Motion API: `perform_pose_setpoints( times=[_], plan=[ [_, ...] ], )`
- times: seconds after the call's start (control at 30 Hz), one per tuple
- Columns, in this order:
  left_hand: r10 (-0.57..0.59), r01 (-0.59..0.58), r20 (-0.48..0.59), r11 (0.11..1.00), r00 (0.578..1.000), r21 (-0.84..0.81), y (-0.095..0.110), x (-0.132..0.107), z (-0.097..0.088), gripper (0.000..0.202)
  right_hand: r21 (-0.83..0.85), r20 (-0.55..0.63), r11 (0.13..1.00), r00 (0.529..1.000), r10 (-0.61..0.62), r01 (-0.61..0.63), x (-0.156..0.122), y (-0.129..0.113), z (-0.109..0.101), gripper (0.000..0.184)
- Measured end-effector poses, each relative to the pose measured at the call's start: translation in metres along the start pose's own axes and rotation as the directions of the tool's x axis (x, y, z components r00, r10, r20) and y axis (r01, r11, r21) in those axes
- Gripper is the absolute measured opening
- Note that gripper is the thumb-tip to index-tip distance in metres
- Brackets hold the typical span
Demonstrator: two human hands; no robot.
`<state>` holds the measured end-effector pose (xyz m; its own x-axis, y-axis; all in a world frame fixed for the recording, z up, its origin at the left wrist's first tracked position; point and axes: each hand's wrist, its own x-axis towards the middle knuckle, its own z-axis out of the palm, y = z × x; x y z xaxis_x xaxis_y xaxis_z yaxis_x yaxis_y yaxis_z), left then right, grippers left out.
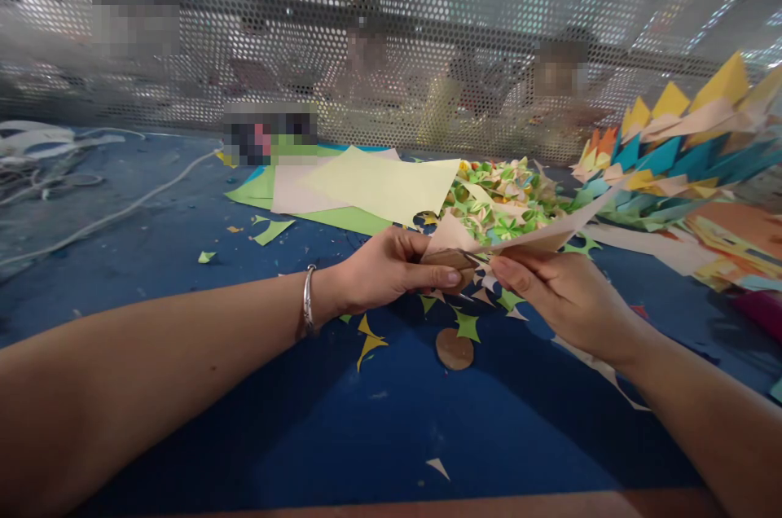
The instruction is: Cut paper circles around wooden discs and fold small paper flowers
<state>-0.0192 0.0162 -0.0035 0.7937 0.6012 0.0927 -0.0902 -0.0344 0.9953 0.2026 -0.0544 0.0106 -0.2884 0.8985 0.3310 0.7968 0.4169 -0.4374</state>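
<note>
Both my hands are closed on a sheet of pale pink paper [568, 226], which is folded or bent upward between them. My left hand [406, 267] pinches its left part together with a brown cardboard piece [467, 280], thumb on top. At the right, my right hand [559, 290] grips the paper's lower edge with thumb and fingers. A thin dark strip or tool shows between the fingertips; I cannot make out what it is. Below the hands, a round brown cardboard disc [455, 348] lies flat on the blue table [274, 420], touching a green paper scrap [467, 326].
A pile of small folded paper flowers [507, 196] sits behind my hands. Pale yellow paper [391, 184] lies over pink and green sheets. Spiky folded-paper work [684, 143] stands at right. White cord [122, 208] runs at left. Behind rises a perforated metal screen [415, 70], with people beyond.
</note>
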Motion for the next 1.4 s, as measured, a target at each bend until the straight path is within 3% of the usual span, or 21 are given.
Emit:
perform_pose_setpoints(
  times=[0.27,0.43,0.97,1.2,1.4],
  plan=[
    [0.050,-0.050,0.010,0.999,0.999,-0.016,-0.0021,-0.0010,0.0018,0.015,0.022,0.013,1.000,1.000,-0.001,0.001,0.0005,-0.0020,-0.0016,0.044],
    [0.023,-0.023,-0.014,1.000,1.000,0.003,0.0000,-0.0014,0.0022,0.011,-0.001,0.030,1.000,0.999,0.011,-0.011,-0.0002,0.0001,-0.0030,0.051],
    [0.018,-0.019,0.022,1.000,1.000,0.018,0.0026,-0.0017,0.0043,0.015,0.083,0.038,0.997,0.999,-0.006,0.003,0.0001,0.0000,-0.0046,0.044],
    [0.044,-0.039,0.068,0.996,0.997,-0.077,0.0051,-0.0015,0.0066,0.016,0.040,0.047,0.999,0.999,0.004,-0.006,-0.0024,0.0037,-0.0045,0.044],
    [0.030,-0.028,0.064,0.999,0.997,-0.031,0.0038,-0.0011,0.0040,0.004,0.001,0.058,0.999,0.998,-0.036,0.036,-0.0019,0.0066,-0.0055,0.044]
  ],
)
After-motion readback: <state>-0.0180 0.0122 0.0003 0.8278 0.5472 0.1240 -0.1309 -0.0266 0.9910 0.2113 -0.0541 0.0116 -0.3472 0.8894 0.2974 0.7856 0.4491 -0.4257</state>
